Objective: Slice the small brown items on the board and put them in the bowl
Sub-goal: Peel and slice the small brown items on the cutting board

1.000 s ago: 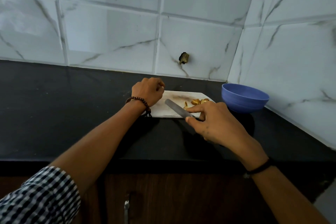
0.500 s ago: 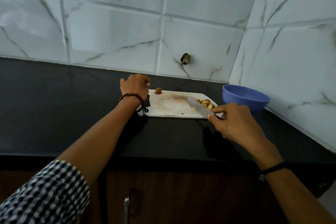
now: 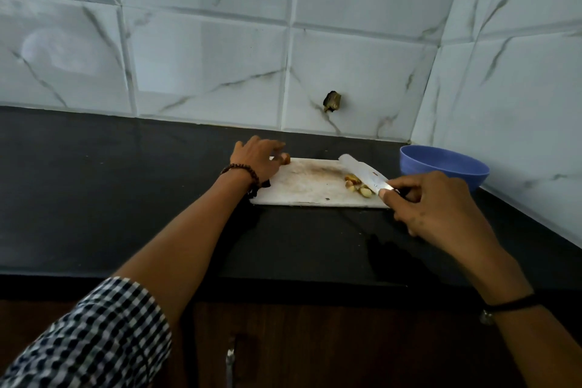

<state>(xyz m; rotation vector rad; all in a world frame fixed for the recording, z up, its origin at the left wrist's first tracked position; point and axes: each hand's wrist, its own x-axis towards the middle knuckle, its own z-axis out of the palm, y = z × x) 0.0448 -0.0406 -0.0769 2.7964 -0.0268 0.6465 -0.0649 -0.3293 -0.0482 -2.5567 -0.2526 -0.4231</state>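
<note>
Steel knife [image 3: 362, 171] is gripped in the curled right hand [image 3: 441, 208], centre right, blade against the cut pieces [image 3: 356, 186] on the board [image 3: 305, 190]. One whole brown item [image 3: 286, 158], at the board's far-left corner, is touched by the left hand [image 3: 258, 159]; a pinch cannot be confirmed. Blue bowl [image 3: 441, 167], further right: nothing transferred yet, it is judged.
</note>
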